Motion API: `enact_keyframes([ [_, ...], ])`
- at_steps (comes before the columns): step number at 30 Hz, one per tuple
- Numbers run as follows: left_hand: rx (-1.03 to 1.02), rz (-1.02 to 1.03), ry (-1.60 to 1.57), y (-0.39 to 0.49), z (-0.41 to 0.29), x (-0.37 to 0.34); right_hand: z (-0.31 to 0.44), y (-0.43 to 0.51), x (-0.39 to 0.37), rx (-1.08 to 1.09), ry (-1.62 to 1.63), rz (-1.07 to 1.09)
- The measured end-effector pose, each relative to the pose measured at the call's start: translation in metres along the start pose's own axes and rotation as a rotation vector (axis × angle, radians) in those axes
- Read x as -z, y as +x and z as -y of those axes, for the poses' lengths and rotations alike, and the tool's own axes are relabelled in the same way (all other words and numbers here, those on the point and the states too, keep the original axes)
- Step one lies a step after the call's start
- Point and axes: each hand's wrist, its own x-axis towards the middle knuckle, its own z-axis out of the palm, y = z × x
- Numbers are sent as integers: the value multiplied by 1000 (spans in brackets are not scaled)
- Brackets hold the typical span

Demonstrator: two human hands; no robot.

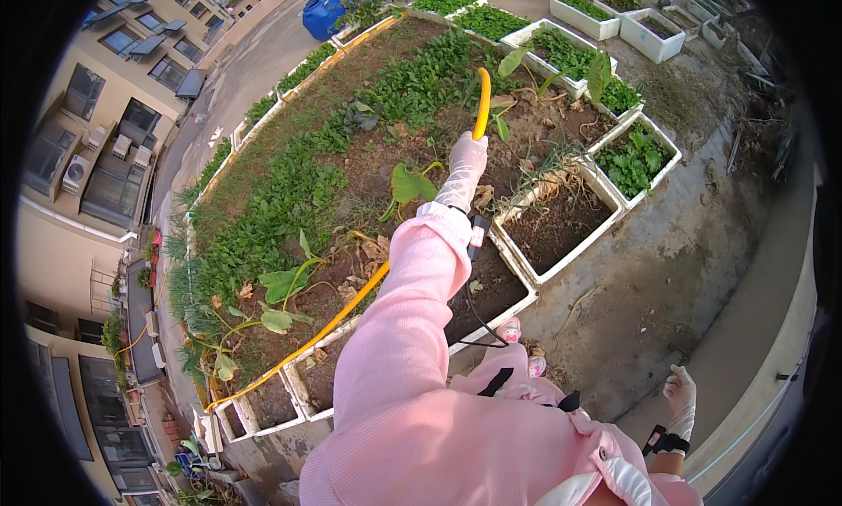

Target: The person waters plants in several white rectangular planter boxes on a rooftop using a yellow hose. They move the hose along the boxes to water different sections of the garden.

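My left hand [468,156], in a thin translucent glove, is stretched out over the garden bed and closed around a yellow hose [484,101]. The hose's free end curves up beyond my fist; another length [329,325] passes behind my pink sleeve and along the bed's near left edge. No water can be made out at its end. My right hand [681,387], also gloved, hangs low at the right over the concrete, its fingers curled in with nothing visible in them. Leafy greens [263,210] and broad-leaved plants [411,184] grow in the bed, with bare soil and dry leaves between them.
White foam planter boxes [585,249] edge the bed, some with greens, some with soil. My feet stand on concrete [592,309] close beside them. A low wall [756,401] runs along the right. A blue barrel [322,15] and more planters [651,36] stand beyond the bed.
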Motion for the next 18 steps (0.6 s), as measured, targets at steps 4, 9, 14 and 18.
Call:
enact_keyframes([
  [4,1,54,-26,37,-40,-25,20,2,-6,6,29,-48],
  [9,-4,59,-30,83,-65,-56,29,14,-3,28,66,-42],
  [14,17,61,-26,92,-22,-100,41,59,18,-48,100,-18],
  [18,108,59,-44,78,22,-132,73,124,30,-132,90,1],
])
